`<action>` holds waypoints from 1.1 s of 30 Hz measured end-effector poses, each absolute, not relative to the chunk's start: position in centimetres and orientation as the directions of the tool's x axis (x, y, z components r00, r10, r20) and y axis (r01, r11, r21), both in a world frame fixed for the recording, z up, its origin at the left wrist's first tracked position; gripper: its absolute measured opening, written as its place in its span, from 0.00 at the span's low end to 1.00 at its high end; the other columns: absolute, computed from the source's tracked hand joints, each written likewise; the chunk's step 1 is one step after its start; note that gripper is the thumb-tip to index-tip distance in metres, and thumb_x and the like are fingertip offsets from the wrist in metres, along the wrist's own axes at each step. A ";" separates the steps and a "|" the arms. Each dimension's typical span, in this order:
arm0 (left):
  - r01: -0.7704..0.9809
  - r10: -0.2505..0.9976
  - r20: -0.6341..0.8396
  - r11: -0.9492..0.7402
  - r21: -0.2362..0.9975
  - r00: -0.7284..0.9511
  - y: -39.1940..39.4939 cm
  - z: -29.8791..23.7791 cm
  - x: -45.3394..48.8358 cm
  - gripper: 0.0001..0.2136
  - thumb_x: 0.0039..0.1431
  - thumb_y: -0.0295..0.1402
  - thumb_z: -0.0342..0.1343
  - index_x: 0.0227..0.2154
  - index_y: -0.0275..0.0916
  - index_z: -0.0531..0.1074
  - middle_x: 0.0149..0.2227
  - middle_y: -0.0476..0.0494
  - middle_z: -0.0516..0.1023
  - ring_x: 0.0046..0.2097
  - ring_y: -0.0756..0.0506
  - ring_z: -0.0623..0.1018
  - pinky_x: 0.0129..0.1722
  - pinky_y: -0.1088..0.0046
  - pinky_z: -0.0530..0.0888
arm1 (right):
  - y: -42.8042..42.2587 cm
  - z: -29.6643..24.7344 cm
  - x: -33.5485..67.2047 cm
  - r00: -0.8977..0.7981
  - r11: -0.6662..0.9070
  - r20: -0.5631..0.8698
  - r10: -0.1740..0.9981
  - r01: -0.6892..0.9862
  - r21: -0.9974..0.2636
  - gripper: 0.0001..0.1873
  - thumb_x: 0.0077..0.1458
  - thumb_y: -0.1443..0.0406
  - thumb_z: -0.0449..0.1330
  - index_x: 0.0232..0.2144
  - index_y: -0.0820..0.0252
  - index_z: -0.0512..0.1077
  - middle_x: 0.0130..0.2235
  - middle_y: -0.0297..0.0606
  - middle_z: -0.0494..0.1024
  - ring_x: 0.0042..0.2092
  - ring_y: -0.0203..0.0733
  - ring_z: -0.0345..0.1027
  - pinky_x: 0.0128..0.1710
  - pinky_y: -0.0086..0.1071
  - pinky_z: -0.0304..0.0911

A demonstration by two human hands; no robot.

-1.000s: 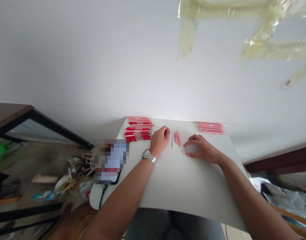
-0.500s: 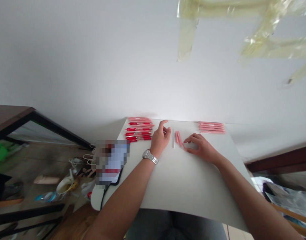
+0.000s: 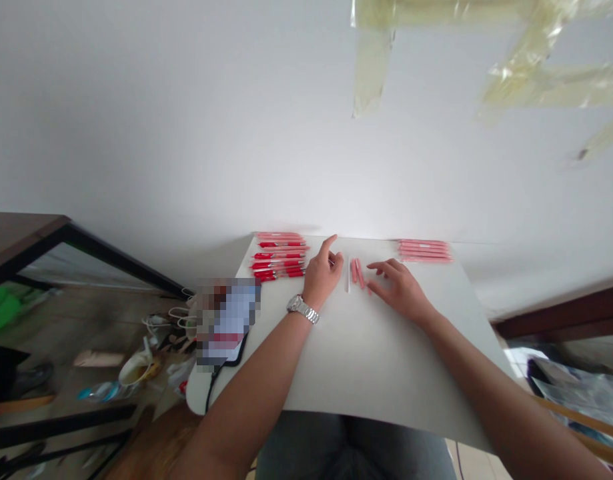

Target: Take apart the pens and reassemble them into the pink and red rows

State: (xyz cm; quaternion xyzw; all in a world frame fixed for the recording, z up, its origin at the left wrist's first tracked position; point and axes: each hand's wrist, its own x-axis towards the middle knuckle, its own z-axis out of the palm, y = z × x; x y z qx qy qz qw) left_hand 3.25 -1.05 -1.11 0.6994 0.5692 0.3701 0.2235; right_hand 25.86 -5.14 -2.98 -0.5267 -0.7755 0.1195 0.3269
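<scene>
My left hand [image 3: 325, 272], with a metal watch on its wrist, hovers at the middle of the white table [image 3: 366, 360]. Its index finger points up and the other fingers are curled; whatever they hold is too small to make out. Just right of it lies a thin white refill-like stick [image 3: 349, 275], and beside that two pink pen barrel pieces [image 3: 357, 273]. My right hand [image 3: 393, 285] is open to the right of these, thumb and fingers apart. Near its thumb tip is a small pink piece [image 3: 369, 288], partly hidden.
Several red and pink pens [image 3: 280, 256] lie in a column at the back left. Several pink pen barrels [image 3: 425, 251] lie in a row at the back right. A blurred-out phone [image 3: 229, 323] with a cable rests on the left edge. The wall [image 3: 306, 133] stands behind the table.
My right hand's fingers have spread a little, the thumb drawing slightly away from the small pink piece. The left hand keeps nearly the same pose, index finger a bit straighter. The view shifted slightly.
</scene>
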 end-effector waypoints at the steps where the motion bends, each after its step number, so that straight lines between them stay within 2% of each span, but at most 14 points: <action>1: 0.632 0.962 0.262 -0.251 0.733 0.078 -1.0 -1.1 3.3 0.24 0.70 0.36 0.50 0.67 0.43 0.63 0.33 0.49 0.80 0.34 0.48 0.78 0.37 0.73 0.70 | -5.2 -3.0 25.7 -0.246 0.424 0.383 0.890 0.755 -0.500 0.22 0.62 0.52 0.64 0.55 0.52 0.75 0.43 0.43 0.77 0.43 0.49 0.73 0.47 0.44 0.69; 5: 0.649 0.963 0.257 -0.247 0.719 0.081 -1.0 -1.0 3.3 0.20 0.71 0.37 0.50 0.63 0.43 0.66 0.33 0.49 0.80 0.34 0.48 0.78 0.36 0.73 0.69 | -5.5 -2.9 25.4 -0.289 0.428 0.370 0.883 0.818 -0.383 0.27 0.58 0.52 0.68 0.58 0.50 0.73 0.48 0.45 0.76 0.47 0.53 0.72 0.51 0.47 0.67; 13: 0.669 0.963 0.254 -0.249 0.701 0.092 -1.0 -0.8 3.3 0.17 0.71 0.37 0.49 0.59 0.43 0.70 0.33 0.49 0.80 0.35 0.48 0.78 0.37 0.74 0.68 | -5.7 -3.2 24.5 -0.246 0.373 0.368 0.897 0.867 -0.329 0.24 0.59 0.52 0.67 0.55 0.49 0.75 0.49 0.46 0.75 0.47 0.55 0.70 0.49 0.49 0.65; 17: 0.651 0.955 0.283 -0.268 0.710 0.085 -1.0 -1.1 3.3 0.16 0.70 0.37 0.50 0.57 0.43 0.71 0.31 0.50 0.79 0.33 0.48 0.77 0.36 0.74 0.67 | -5.9 -2.9 24.3 -0.242 0.360 0.353 0.904 0.876 -0.321 0.21 0.60 0.53 0.66 0.54 0.47 0.76 0.49 0.45 0.75 0.47 0.54 0.70 0.48 0.46 0.65; 22: 0.632 0.948 0.310 -0.284 0.721 0.073 -0.8 -1.5 3.3 0.15 0.69 0.36 0.51 0.56 0.43 0.72 0.29 0.51 0.77 0.31 0.49 0.76 0.34 0.73 0.66 | -6.0 -2.8 24.2 -0.220 0.326 0.333 0.917 0.894 -0.306 0.21 0.62 0.51 0.64 0.54 0.49 0.76 0.50 0.45 0.75 0.49 0.54 0.70 0.48 0.44 0.64; 33: 0.597 0.945 0.320 -0.292 0.747 0.061 -0.7 -1.6 3.3 0.13 0.69 0.35 0.53 0.53 0.43 0.74 0.28 0.51 0.76 0.30 0.49 0.75 0.34 0.73 0.67 | -5.3 -3.5 24.7 -0.183 0.308 0.328 0.927 0.871 -0.384 0.18 0.64 0.53 0.61 0.52 0.52 0.77 0.48 0.45 0.76 0.47 0.51 0.73 0.50 0.43 0.65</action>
